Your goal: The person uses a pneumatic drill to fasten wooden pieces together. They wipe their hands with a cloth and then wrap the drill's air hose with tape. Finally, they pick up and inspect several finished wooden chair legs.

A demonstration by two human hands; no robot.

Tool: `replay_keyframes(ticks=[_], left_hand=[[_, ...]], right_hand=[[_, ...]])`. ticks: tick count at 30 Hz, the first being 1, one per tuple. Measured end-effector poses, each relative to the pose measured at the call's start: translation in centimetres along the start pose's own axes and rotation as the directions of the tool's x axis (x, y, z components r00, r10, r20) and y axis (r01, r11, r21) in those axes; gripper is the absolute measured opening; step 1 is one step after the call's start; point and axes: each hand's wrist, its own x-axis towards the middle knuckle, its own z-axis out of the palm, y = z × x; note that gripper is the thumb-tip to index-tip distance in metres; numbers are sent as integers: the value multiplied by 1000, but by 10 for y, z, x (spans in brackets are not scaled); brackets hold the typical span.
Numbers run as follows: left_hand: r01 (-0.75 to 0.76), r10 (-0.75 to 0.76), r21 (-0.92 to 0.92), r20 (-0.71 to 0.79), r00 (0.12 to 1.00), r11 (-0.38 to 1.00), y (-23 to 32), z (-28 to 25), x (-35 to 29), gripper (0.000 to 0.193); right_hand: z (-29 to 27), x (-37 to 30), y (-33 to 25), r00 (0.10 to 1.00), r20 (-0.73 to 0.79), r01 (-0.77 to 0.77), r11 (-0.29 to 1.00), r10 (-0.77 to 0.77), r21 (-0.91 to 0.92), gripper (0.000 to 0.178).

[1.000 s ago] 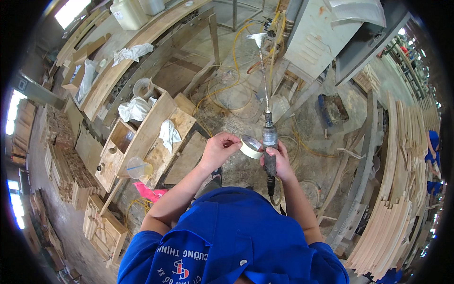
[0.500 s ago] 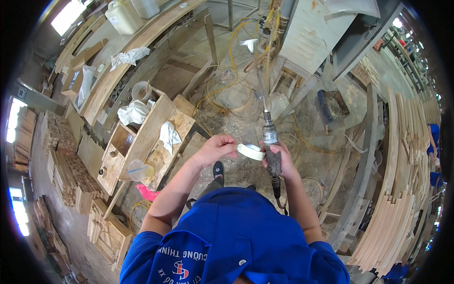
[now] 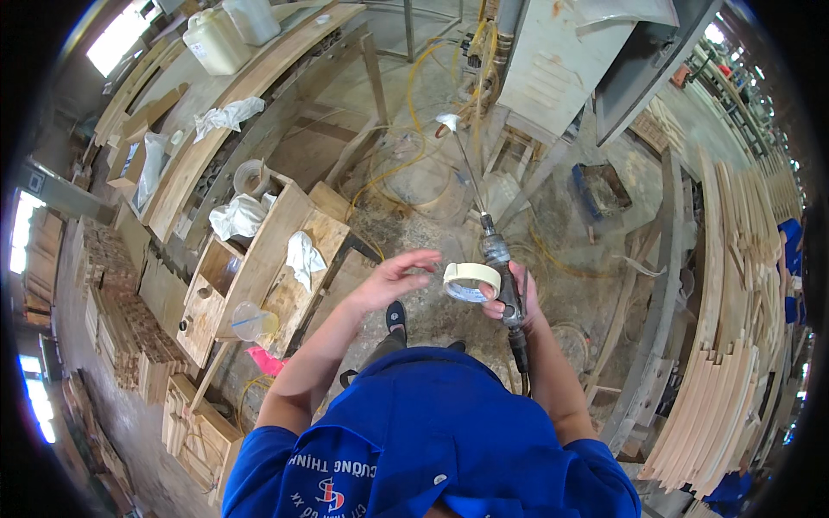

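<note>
My right hand [image 3: 531, 298] grips a dark grey power drill [image 3: 496, 249], which points away from me. The same hand's fingers also hold a roll of cream masking tape [image 3: 471, 272] against the drill's left side. From the drill's chuck a long thin rod [image 3: 467, 168] runs forward, with a white wrapped piece [image 3: 448, 122] at its far end. A dark cord trails from the drill's near end. To the left of the tape, my left hand [image 3: 393, 281] is open and empty, its fingers stretched toward the roll without touching it.
At left, a wooden bench [image 3: 294, 203] carries white rags [image 3: 304, 259] and a plastic cup [image 3: 250, 321]. Yellow hoses [image 3: 389, 183] cross the floor ahead. A metal cabinet [image 3: 553, 69] stands beyond, near a dark tray [image 3: 602, 192]. Curved wood strips [image 3: 708, 397] are stacked at right.
My left hand has let go of the tape and drawn back, its fingers opening. The roll has turned to show its ring, and the drill has swung slightly, its rod's tip coming nearer.
</note>
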Motion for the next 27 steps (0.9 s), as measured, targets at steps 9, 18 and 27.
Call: replay_keyframes(ticks=[9,18,27], left_hand=[[-52,55,-17,245,968,998,23,17,32,35],[-76,93,-71,283,955,995,30,21,44,12],[46,-65,-355,-43,997,934,18,48,18,7]], right_hand=[[-7,-1,4,990,124,-77,986,59,146,60],[2,-4,6,991,61,-125,988,120,85,58],[3,-2,2,975,-219,-32,961,-30,-274,48]])
